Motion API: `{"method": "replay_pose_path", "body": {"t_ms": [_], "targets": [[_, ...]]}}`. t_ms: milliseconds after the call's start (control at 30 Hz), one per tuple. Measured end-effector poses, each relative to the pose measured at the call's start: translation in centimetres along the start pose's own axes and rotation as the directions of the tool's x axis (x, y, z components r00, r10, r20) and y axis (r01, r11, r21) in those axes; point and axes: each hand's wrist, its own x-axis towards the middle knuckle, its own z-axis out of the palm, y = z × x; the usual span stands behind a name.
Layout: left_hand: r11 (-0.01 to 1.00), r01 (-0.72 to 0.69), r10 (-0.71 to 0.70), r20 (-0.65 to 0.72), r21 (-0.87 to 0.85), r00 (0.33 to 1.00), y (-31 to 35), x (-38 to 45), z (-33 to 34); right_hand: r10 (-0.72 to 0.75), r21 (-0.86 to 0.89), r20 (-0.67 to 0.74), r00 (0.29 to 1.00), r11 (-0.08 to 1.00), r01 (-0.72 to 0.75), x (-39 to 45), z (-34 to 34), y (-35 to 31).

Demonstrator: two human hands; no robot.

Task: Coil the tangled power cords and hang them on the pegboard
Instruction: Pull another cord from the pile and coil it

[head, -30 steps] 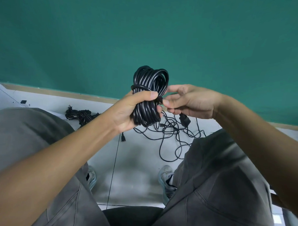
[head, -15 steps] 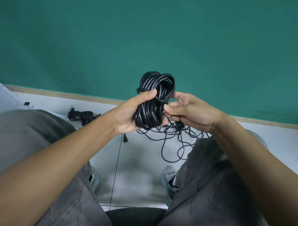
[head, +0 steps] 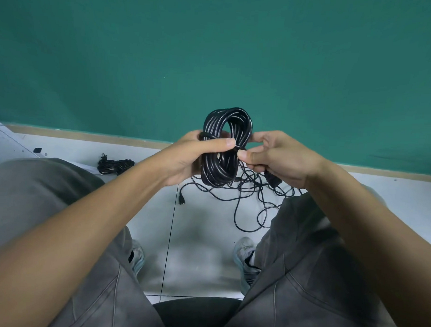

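A bundled cord [head: 115, 165] is seen on the floor, well left of the fingers. The left hand [head: 185, 157] is wrapped round the waist of the black coil [head: 222, 149], thumb across the front, fingers curled behind. The right hand [head: 275, 158] is pinched on the tail end just beside that thumb. Step judged: securing wrap being finished. Next, the tail needs tucking through, tension kept. Tangled cords [head: 252, 196] lie below the fingers; no pegboard is clearly seen.
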Motion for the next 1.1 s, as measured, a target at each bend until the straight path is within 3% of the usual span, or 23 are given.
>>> {"method": "replay_pose_path", "body": {"t_ms": [200, 300, 433, 533, 667, 867, 1100], "targets": [[0.970, -0.015, 0.052, 0.145, -0.244, 0.988, -0.5, -0.4, 1.0, -0.063, -0.006, 0.143, 0.988, 0.998, 0.065, -0.9, -1.0, -1.2], [0.974, -0.014, 0.056, 0.184, -0.226, 0.981, 0.1, -0.7, 0.9, -0.084, -0.107, 0.132, 0.988, 0.989, 0.098, -0.8, -1.5, -1.1], [0.983, -0.052, 0.068, 0.089, -0.175, 0.994, 0.3, -0.9, 1.2, -0.141, -0.152, 0.077, 0.987, 0.977, 0.151, -0.5, -1.5, -1.2], [0.971, -0.052, 0.061, 0.032, -0.235, 0.998, 0.7, -0.8, 1.3, -0.185, -0.124, 0.005, 0.983, 0.975, 0.184, 0.0, -1.5, -1.8], [0.955, -0.030, 0.026, -0.016, -0.296, 1.000, 0.8, -0.9, 1.4, -0.176, -0.141, 0.019, 0.984, 0.974, 0.177, 0.2, -1.8, -2.0], [0.967, 0.002, 0.007, 0.034, -0.256, 0.999, 0.4, -1.2, 1.4, -0.158, -0.107, 0.029, 0.987, 0.981, 0.161, -0.1, -1.9, -1.2], [0.983, -0.091, 0.095, 0.019, -0.159, 0.995, 0.7, -1.0, 1.7, -0.176, -0.128, -0.073, 0.982, 0.978, 0.166, -0.5, -2.4, -0.8]]}}
